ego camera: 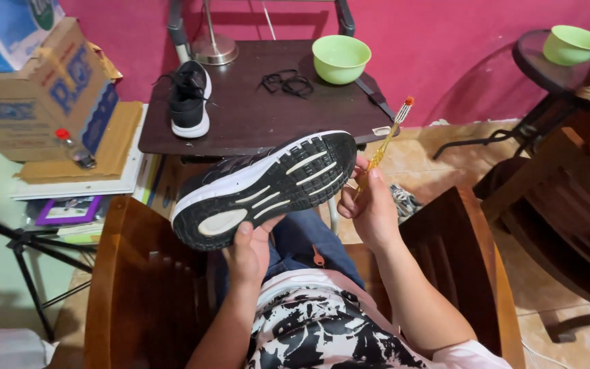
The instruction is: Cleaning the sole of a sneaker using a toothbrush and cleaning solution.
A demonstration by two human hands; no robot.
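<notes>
The left hand (248, 249) is gripping a black sneaker (264, 188) sole-up from beneath, over the lap. Just beside its toe, the right hand (370, 208) is pinching a yellow toothbrush (387, 140) upright. That low pinch may let the brush slip.

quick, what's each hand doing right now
Left hand: closed on the black shoe, sole turned up.
Right hand: closed on a yellow toothbrush, bristles up.

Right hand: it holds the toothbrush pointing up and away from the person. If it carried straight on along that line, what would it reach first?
Probably the dark table edge near the green bowl; the right hand aims the toothbrush that way, though depth is unclear.
</notes>
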